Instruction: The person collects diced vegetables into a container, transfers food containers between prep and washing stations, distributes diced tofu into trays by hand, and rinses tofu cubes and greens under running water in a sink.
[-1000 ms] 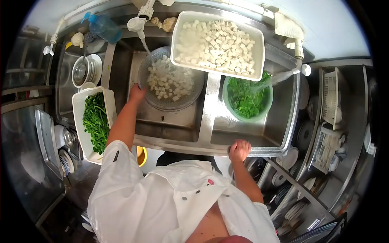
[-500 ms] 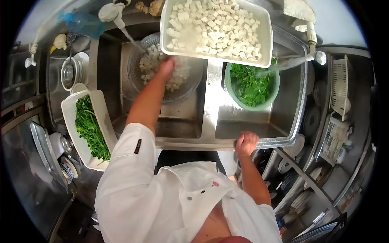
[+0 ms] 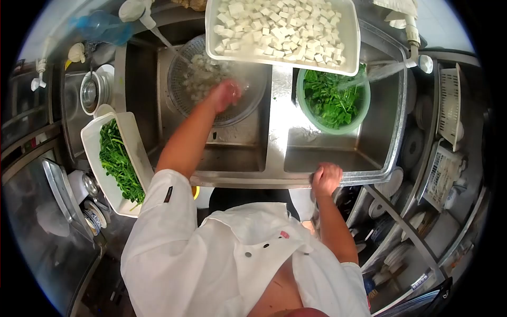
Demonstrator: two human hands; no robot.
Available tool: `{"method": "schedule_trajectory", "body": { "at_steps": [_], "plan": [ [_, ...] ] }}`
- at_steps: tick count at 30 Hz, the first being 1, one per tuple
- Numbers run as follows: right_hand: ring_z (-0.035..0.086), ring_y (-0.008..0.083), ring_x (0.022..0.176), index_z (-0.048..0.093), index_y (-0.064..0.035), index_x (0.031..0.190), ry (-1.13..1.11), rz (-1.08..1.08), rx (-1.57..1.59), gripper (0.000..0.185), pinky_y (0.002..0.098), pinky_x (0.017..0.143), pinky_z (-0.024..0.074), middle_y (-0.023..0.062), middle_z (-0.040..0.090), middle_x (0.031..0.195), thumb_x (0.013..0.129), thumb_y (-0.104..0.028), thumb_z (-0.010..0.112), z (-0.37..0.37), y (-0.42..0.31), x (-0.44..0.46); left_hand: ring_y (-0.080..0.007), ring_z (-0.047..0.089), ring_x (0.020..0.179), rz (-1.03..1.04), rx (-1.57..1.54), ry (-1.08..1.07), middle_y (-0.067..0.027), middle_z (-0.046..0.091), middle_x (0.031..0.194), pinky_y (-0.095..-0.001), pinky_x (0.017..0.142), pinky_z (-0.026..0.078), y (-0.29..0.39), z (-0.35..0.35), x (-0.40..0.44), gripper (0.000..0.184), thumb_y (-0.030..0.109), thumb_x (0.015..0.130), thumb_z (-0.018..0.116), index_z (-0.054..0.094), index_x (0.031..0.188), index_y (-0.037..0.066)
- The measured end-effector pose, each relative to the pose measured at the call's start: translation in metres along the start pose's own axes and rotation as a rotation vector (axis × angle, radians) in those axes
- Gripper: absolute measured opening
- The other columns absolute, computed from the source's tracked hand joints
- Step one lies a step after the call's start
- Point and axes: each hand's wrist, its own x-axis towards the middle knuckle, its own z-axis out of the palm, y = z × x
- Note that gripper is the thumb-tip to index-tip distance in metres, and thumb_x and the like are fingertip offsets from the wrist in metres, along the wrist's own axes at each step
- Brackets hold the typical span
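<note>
My left hand (image 3: 227, 95) is over the near side of a round perforated colander (image 3: 251, 108) in the left sink basin. Its fingers are bent and blurred, so whether they hold anything does not show. Pale, wet cubes (image 3: 200, 79) lie in the colander under cloudy water. My right hand (image 3: 327, 178) rests at the front edge of the sink (image 3: 359, 178), fingers curled over the rim. Beyond the basins stands a white tray (image 3: 285, 64) of white tofu-like cubes (image 3: 280, 26). A green bowl (image 3: 332, 130) of leafy greens (image 3: 332, 98) is in the right basin.
Water runs from the left tap (image 3: 132, 10) toward the colander and from the right tap (image 3: 417, 61) into the green bowl. A white tub (image 3: 134, 153) of greens stands at left. Stacked plates (image 3: 107, 84) and white baskets (image 3: 449, 105) flank the sink.
My left hand has moved toward me and slightly right, away from the cubes. The water in the colander looks cloudier. My right hand stays at the sink edge.
</note>
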Motion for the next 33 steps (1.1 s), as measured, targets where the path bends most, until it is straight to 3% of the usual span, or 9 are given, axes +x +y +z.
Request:
{"method": "schedule_trajectory", "body": {
  "at_steps": [5,8,11,14,17,20,23,29,33],
  "plan": [
    [0.06,0.0308,0.095,0.069,-0.0093,0.089,0.063,-0.05,0.033,0.016,0.0458,0.096,0.0406,0.009,0.068,0.095,0.087,-0.016,0.055,-0.004,-0.005,0.003,-0.0231,0.068,0.097,-0.249,0.757,-0.196,-0.0108,0.071,0.105,-0.0373,0.088,0.054,-0.026,-0.003,-0.1,0.034,0.03,0.098,0.059,0.064,0.115,0.002],
    [0.06,0.0313,0.097,0.07,-0.0093,0.089,0.04,-0.034,0.011,0.016,0.0461,0.096,0.0404,0.0095,0.068,0.096,0.087,-0.017,0.055,0.0,0.001,-0.003,-0.0328,0.066,0.106,0.089,1.74,-0.319,-0.0175,0.07,0.113,-0.0433,0.093,0.052,-0.026,-0.006,-0.165,0.05,0.037,0.093,0.065,0.06,0.126,0.0],
    [0.06,0.0293,0.096,0.07,-0.0106,0.086,0.089,-0.038,0.025,0.015,0.0451,0.098,0.0399,0.0067,0.068,0.094,0.085,-0.019,0.058,0.003,0.002,-0.002,-0.0401,0.061,0.114,-0.396,2.266,-0.144,-0.0229,0.065,0.122,-0.0475,0.097,0.049,-0.012,-0.001,-0.18,0.055,0.037,0.088,0.07,0.06,0.125,-0.002],
    [0.06,0.0294,0.096,0.069,-0.0102,0.085,0.098,-0.048,0.018,0.014,0.0451,0.098,0.0398,0.0069,0.068,0.093,0.085,-0.019,0.058,0.002,0.002,-0.003,-0.04,0.058,0.117,-0.42,1.887,0.299,-0.0244,0.062,0.126,-0.0469,0.098,0.049,-0.001,-0.053,-0.166,0.053,0.031,0.086,0.071,0.058,0.123,-0.006],
    [0.06,0.0297,0.096,0.069,-0.0104,0.084,0.097,-0.05,0.014,0.014,0.0452,0.098,0.0399,0.007,0.068,0.092,0.084,-0.019,0.058,0.003,0.002,-0.003,-0.0415,0.055,0.121,0.051,1.705,0.752,-0.0277,0.06,0.126,-0.0468,0.099,0.049,0.03,-0.041,-0.187,0.054,0.028,0.084,0.071,0.058,0.125,-0.004],
    [0.06,0.0298,0.095,0.069,-0.0104,0.084,0.071,-0.047,0.017,0.014,0.0453,0.098,0.04,0.007,0.068,0.091,0.084,-0.019,0.058,0.002,0.004,-0.003,-0.043,0.053,0.121,0.602,1.658,0.842,-0.0284,0.058,0.124,-0.0475,0.102,0.046,0.031,-0.075,-0.148,0.053,0.031,0.085,0.071,0.058,0.122,-0.004],
    [0.059,0.0299,0.094,0.069,-0.0103,0.084,0.069,-0.033,0.008,0.014,0.0454,0.098,0.0398,0.0071,0.067,0.09,0.085,-0.019,0.058,0.004,0.004,-0.003,-0.044,0.052,0.119,0.665,1.815,0.687,-0.0284,0.057,0.125,-0.0494,0.104,0.044,0.031,-0.098,-0.085,0.052,0.033,0.087,0.069,0.058,0.121,-0.005],
    [0.059,0.0303,0.094,0.069,-0.0111,0.084,0.044,-0.026,-0.019,0.014,0.0455,0.098,0.0398,0.0068,0.067,0.09,0.085,-0.019,0.057,0.007,0.003,-0.002,-0.0449,0.042,0.136,0.419,1.072,0.924,-0.0296,0.047,0.144,-0.0505,0.113,0.036,0.047,-0.044,-0.002,0.078,0.041,0.084,0.071,0.044,0.143,-0.003],
    [0.06,0.0304,0.094,0.069,-0.0118,0.084,0.026,-0.031,0.004,0.015,0.0458,0.098,0.04,0.0065,0.067,0.091,0.085,-0.019,0.056,0.006,0.004,-0.003,-0.0461,0.029,0.145,0.335,1.312,1.058,-0.0313,0.034,0.154,-0.0518,0.119,0.026,0.019,-0.032,0.056,0.087,0.047,0.084,0.069,0.036,0.15,0.0]
  ]
}}
